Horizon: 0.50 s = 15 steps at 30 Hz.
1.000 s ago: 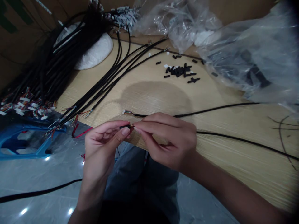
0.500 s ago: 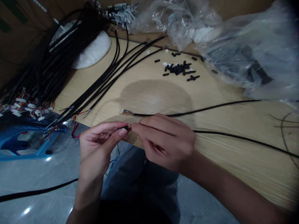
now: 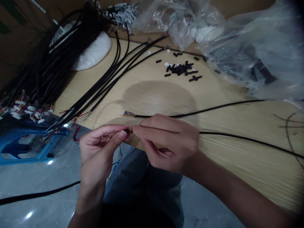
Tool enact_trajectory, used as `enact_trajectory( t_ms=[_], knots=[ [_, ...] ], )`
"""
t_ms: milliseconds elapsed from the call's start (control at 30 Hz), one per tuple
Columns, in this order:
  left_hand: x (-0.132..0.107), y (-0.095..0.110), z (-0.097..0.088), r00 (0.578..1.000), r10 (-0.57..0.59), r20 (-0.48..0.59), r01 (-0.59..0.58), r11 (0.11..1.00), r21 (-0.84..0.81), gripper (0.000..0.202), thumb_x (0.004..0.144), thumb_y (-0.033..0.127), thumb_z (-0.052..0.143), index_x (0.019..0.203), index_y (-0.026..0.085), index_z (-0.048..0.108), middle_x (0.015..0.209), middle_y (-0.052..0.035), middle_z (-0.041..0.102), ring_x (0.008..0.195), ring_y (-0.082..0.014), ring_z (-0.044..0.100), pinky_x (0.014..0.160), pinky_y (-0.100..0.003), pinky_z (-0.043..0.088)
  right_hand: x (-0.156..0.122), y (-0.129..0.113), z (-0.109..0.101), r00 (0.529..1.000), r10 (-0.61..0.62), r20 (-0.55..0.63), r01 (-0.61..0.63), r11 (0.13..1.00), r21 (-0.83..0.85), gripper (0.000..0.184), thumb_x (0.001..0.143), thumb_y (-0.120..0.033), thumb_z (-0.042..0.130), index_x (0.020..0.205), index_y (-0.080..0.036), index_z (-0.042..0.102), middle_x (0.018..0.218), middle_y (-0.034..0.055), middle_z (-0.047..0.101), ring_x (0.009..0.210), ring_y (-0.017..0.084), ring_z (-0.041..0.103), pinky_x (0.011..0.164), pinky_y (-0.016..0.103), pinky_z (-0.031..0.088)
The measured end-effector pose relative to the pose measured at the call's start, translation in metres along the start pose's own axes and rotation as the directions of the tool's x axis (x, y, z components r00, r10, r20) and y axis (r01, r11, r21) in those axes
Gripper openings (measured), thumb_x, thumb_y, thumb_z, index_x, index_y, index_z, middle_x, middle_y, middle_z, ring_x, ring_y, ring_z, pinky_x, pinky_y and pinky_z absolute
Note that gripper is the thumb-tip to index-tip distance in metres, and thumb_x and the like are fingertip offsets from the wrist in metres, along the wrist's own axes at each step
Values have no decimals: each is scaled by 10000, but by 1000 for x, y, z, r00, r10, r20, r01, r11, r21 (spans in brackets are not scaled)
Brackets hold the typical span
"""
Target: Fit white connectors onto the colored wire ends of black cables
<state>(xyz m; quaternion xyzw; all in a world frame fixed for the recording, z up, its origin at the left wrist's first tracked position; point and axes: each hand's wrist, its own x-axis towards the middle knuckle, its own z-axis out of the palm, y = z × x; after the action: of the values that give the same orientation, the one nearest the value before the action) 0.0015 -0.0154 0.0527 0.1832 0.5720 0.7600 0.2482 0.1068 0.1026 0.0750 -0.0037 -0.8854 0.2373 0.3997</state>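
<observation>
My left hand (image 3: 101, 147) pinches a small black sleeve (image 3: 127, 130) between thumb and forefinger at the table's near edge. Facing it, my right hand (image 3: 166, 142) pinches the end of a thin black cable (image 3: 249, 141) that trails off to the right across the wooden table (image 3: 213, 91). The two fingertips meet at the sleeve. A second black cable (image 3: 201, 111) with a white connector and coloured wires at its left end lies just beyond my hands.
Several short black sleeves (image 3: 181, 69) lie in a loose pile farther back. A fan of black cables (image 3: 104, 80) crosses the table's left side, beside a big cable bundle (image 3: 47, 63). Clear plastic bags (image 3: 249, 53) fill the back right. A blue plastic stool (image 3: 26, 145) stands on the floor at left.
Both hands have drifted slightly left and stayed pinched together; the view has shifted a little. Nothing else on the table has moved.
</observation>
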Motion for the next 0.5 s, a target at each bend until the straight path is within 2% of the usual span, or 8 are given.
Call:
enact_trajectory(
  t_ms=[200, 367, 500],
  knots=[
    [-2, 1, -2, 1000, 19, 12, -19, 999, 34, 129, 711, 128, 815, 778, 236, 794, 714, 16, 768, 609, -64, 702, 618, -87, 566, 0, -1, -3, 996, 91, 14, -91, 995, 34, 272, 815, -16, 533, 667, -233, 601, 687, -17, 676, 685, 111, 658, 605, 218, 576],
    [-1, 2, -4, 998, 49, 46, -52, 996, 68, 92, 738, 188, 819, 800, 250, 793, 698, 33, 760, 599, -55, 690, 603, -83, 568, 1, -1, -4, 997, 70, 12, -70, 998, 2, 265, 788, -3, 545, 644, -218, 601, 658, -18, 656, 685, 104, 658, 654, 192, 584],
    [1, 0, -4, 992, 104, 70, -111, 988, 105, 132, 726, 184, 831, 822, 266, 794, 729, 41, 770, 621, -57, 700, 612, -88, 574, 0, -2, -5, 997, 70, 17, -69, 997, -42, 246, 798, 2, 537, 684, -194, 632, 713, -10, 681, 700, 104, 659, 635, 203, 566]
  ],
)
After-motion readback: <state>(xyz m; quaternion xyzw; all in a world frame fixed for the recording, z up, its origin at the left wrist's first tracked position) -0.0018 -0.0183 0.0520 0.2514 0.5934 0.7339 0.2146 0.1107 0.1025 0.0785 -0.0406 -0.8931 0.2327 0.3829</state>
